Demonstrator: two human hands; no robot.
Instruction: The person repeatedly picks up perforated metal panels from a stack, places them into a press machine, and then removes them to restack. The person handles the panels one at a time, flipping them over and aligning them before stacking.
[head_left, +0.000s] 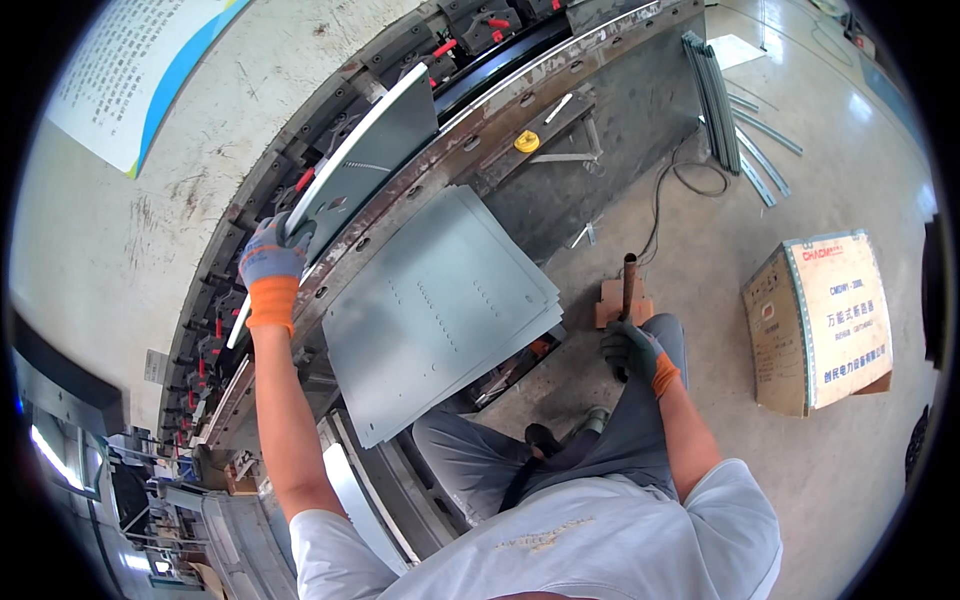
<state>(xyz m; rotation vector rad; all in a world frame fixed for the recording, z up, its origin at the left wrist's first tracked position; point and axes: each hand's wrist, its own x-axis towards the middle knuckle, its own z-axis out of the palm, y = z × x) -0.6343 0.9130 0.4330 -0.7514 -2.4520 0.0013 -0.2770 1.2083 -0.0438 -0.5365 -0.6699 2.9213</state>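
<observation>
At the far left, a wall poster (140,70) with a blue edge is seen above the long press brake machine (300,300), which curves across the view. The left hand (272,250), in a grey glove with an orange cuff, is closed on the lower edge of a bent sheet-metal panel (380,150); the panel is held tilted up against the machine's tooling, with its long flange toward the left. Just to the right, a stack of flat grey metal sheets (440,310) with rows of small holes is laid on the machine's front support, overhanging it toward the person's lap. A yellow tape measure (526,141) is seen on a ledge further up. The right hand (632,350), gloved alike, is wrapped around a rusty upright pipe lever (629,285) beside the person's knee, above a small wooden block (612,298) on the floor (700,420). Long metal strips (715,100) are leaned near the machine's end. At the right, a cardboard box (820,320) is stood on the floor, well apart from the hands.
</observation>
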